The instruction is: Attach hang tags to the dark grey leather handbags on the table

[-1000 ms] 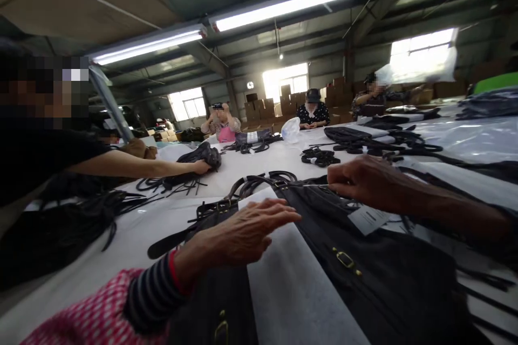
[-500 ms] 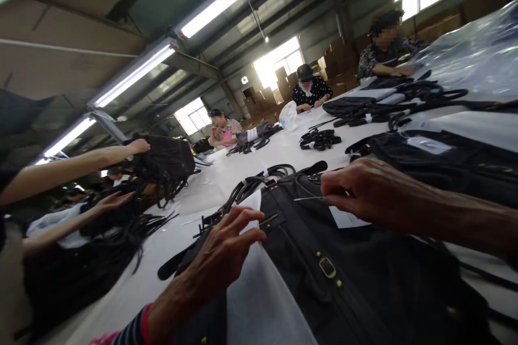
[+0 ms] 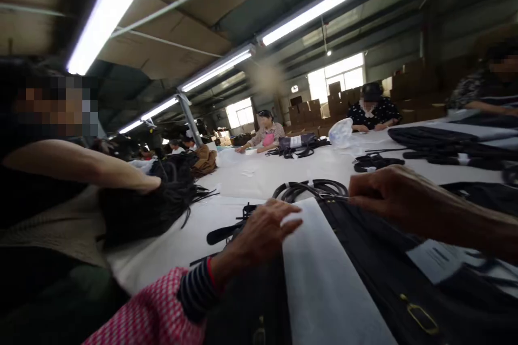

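Observation:
A black bag (image 3: 372, 259) with a gold-coloured buckle (image 3: 423, 319) lies in front of me, beside a white sheet (image 3: 327, 275). My right hand (image 3: 388, 188) is closed around a thin metal tool (image 3: 334, 197), whose exact kind I cannot make out. The tool points left across the bag's upper edge, near coiled black straps (image 3: 309, 190). My left hand (image 3: 265, 226) hovers around the sheet's left edge, fingers apart and nothing in them. Below that hand is more black fabric with another buckle (image 3: 259, 331). A printed white paper (image 3: 435, 261) rests on the bag at right.
At left, a co-worker's arm (image 3: 89, 164) reaches into a pile of black bags (image 3: 162, 199). Further co-workers sit along the far side of the white table (image 3: 238, 183). Strap bundles (image 3: 376, 161), folded black bags (image 3: 433, 137) and clear plastic (image 3: 340, 132) lie on it.
The view has swung left. My right hand and its tool have shifted to the bag's upper edge by the straps. The co-worker at left has lowered the raised bag onto the pile.

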`<state>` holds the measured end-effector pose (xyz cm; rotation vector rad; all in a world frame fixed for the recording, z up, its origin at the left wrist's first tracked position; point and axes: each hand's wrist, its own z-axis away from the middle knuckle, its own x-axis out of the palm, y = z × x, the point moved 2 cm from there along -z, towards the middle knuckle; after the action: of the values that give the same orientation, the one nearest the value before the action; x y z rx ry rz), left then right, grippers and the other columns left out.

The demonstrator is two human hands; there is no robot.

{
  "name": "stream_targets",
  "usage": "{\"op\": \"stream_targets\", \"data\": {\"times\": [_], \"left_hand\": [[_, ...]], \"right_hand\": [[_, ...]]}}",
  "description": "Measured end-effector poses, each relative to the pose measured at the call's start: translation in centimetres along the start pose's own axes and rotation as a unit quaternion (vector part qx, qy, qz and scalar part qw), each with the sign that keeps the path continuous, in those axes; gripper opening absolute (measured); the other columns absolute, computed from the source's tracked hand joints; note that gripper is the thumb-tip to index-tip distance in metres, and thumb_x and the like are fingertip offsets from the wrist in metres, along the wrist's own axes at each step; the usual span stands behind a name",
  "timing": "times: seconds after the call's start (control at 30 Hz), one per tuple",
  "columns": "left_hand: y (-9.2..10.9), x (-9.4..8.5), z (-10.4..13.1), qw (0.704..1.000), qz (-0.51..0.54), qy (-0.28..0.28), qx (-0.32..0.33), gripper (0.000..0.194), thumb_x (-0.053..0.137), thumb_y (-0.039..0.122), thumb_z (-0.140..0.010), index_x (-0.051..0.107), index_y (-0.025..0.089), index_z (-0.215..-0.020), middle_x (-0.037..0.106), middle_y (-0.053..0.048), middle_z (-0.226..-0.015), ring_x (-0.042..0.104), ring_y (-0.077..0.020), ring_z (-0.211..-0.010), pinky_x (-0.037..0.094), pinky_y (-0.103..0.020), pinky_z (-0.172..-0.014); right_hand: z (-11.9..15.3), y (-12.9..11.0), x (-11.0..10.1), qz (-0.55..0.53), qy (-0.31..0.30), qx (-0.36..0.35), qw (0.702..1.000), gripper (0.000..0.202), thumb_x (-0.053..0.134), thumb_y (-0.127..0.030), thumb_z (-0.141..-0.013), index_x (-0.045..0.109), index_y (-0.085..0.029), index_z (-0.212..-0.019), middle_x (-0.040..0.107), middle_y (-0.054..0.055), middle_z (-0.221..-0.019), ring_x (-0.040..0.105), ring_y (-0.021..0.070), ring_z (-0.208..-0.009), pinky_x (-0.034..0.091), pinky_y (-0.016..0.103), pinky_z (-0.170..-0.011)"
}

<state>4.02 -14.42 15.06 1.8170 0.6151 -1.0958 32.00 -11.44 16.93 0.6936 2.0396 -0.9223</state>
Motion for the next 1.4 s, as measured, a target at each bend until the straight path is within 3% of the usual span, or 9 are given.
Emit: {"op": "stream_targets", "data": {"times": [0.13, 0.3, 0.43, 0.63, 0.87, 1.0, 1.13, 1.27, 1.4], "left_hand": [[-9.7, -3.9, -0.5, 0.98, 0.102, 0.056, -0.161, 0.013, 0.07, 0.023, -0.073, 0.073, 0.021, -0.061, 0.071, -0.008, -0.078, 0.061, -0.0283, -0.096, 0.044, -0.037, -0.094], [-16.0, -0.9, -1.2, 0.94, 0.291, 0.01, -0.176, 0.018, 0.07, 0.024, -0.059, 0.078, 0.015, -0.072, 0.072, -0.004, -0.07, 0.06, -0.0178, -0.064, 0.046, -0.029, -0.065], [-16.5, 1.5, -1.7, 0.89, 0.428, 0.011, -0.159, 0.036, 0.077, 0.031, -0.06, 0.081, 0.014, -0.092, 0.076, -0.008, -0.085, 0.065, -0.0171, -0.069, 0.05, -0.029, -0.068], [-16.6, 1.9, -1.2, 0.843, 0.527, 0.012, -0.106, 0.049, 0.087, 0.034, -0.059, 0.08, 0.014, -0.102, 0.077, -0.011, -0.095, 0.068, -0.0195, -0.083, 0.051, -0.03, -0.08], [-17.7, 2.5, -1.6, 0.866, 0.49, 0.03, -0.096, 0.034, 0.085, 0.038, -0.061, 0.082, 0.013, -0.085, 0.075, -0.007, -0.08, 0.063, -0.0171, -0.07, 0.047, -0.027, -0.067], [-18.4, 2.5, -1.7, 0.877, 0.471, 0.042, -0.085, 0.03, 0.085, 0.035, -0.061, 0.081, 0.012, -0.079, 0.071, -0.004, -0.071, 0.055, -0.0124, -0.063, 0.039, -0.024, -0.06], [-19.2, 1.3, -0.2, 0.889, 0.447, 0.045, -0.087, 0.03, 0.083, 0.037, -0.07, 0.082, 0.012, -0.086, 0.074, -0.005, -0.077, 0.057, -0.014, -0.067, 0.041, -0.025, -0.064], [-19.7, -0.1, 1.3, 0.897, 0.408, 0.154, -0.076, 0.023, 0.079, 0.035, -0.075, 0.08, 0.014, -0.082, 0.073, -0.005, -0.076, 0.058, -0.0144, -0.071, 0.042, -0.025, -0.068], [-18.0, 0.2, 1.2, 0.884, 0.412, 0.213, -0.062, 0.022, 0.079, 0.036, -0.075, 0.078, 0.014, -0.08, 0.071, -0.003, -0.074, 0.057, -0.0143, -0.069, 0.042, -0.026, -0.067]], "right_hand": [[-4.7, -4.2, 2.3, 0.051, -0.04, -0.048, 0.997, 0.016, 0.059, -0.024, -0.083, 0.064, -0.021, -0.067, 0.058, -0.002, -0.059, 0.049, 0.0131, -0.054, 0.024, 0.029, -0.054], [-8.8, -7.8, 8.0, 0.109, -0.125, -0.033, 0.986, 0.011, 0.059, -0.017, -0.078, 0.067, -0.021, -0.072, 0.067, 0.003, -0.072, 0.058, 0.0178, -0.067, 0.025, 0.029, -0.056], [-9.9, -9.3, 11.5, 0.151, -0.155, -0.028, 0.976, 0.016, 0.057, -0.014, -0.078, 0.07, -0.02, -0.073, 0.07, 0.006, -0.074, 0.062, 0.0196, -0.068, 0.026, 0.029, -0.056], [-11.8, -10.3, 14.6, 0.17, -0.169, -0.025, 0.97, 0.022, 0.06, -0.032, -0.088, 0.074, -0.018, -0.079, 0.072, 0.011, -0.076, 0.064, 0.0203, -0.067, 0.028, 0.028, -0.056], [-13.1, -10.0, 17.0, 0.135, -0.162, -0.041, 0.977, 0.021, 0.059, -0.031, -0.087, 0.069, -0.019, -0.073, 0.069, 0.006, -0.073, 0.062, 0.0166, -0.068, 0.027, 0.027, -0.056], [-12.9, -9.3, 17.3, 0.062, -0.165, -0.039, 0.984, 0.012, 0.061, -0.024, -0.082, 0.068, -0.019, -0.074, 0.067, 0.002, -0.069, 0.059, 0.0152, -0.064, 0.029, 0.026, -0.056], [-12.2, -7.9, 16.6, -0.15, -0.241, 0.032, 0.958, 0.017, 0.065, -0.022, -0.073, 0.067, -0.019, -0.089, 0.062, -0.002, -0.06, 0.056, 0.0149, -0.056, 0.036, 0.025, -0.055], [-10.6, -7.5, 14.5, -0.304, -0.306, 0.027, 0.902, 0.02, 0.073, -0.026, -0.07, 0.068, -0.017, -0.087, 0.063, -0.002, -0.07, 0.055, 0.0139, -0.065, 0.039, 0.026, -0.06], [-9.4, -7.9, 13.2, -0.298, -0.315, 0.037, 0.9, 0.02, 0.071, -0.025, -0.074, 0.07, -0.016, -0.091, 0.066, 0.0, -0.077, 0.057, 0.015, -0.071, 0.04, 0.027, -0.065]]}}
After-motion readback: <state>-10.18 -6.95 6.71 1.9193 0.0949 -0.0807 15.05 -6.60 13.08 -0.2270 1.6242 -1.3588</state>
